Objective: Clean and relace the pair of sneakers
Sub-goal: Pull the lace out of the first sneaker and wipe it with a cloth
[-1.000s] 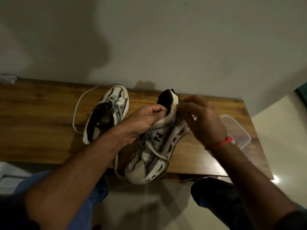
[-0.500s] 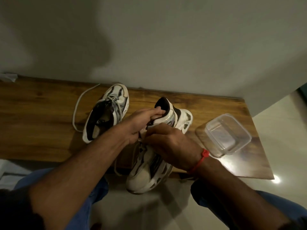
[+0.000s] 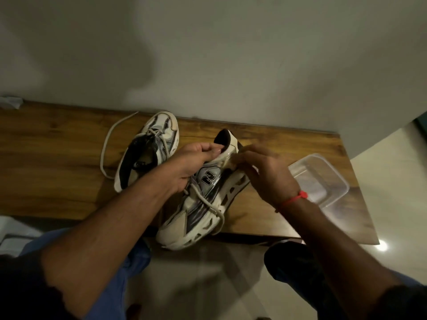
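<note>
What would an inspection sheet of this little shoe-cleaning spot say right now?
Surface: wooden bench against a plain wall, bare wood showing.
Job's things: held sneaker, toe past the bench's near edge; second sneaker lying beside it, loose lace trailing left.
Clutter: clear plastic container at the right end; crumpled white scrap at the far left.
Hands: left hand shut on the held sneaker's collar; right hand blurred at its heel, grip unclear.
Cables: nothing seen.
Surroundings: pale tiled floor, dim light.
</note>
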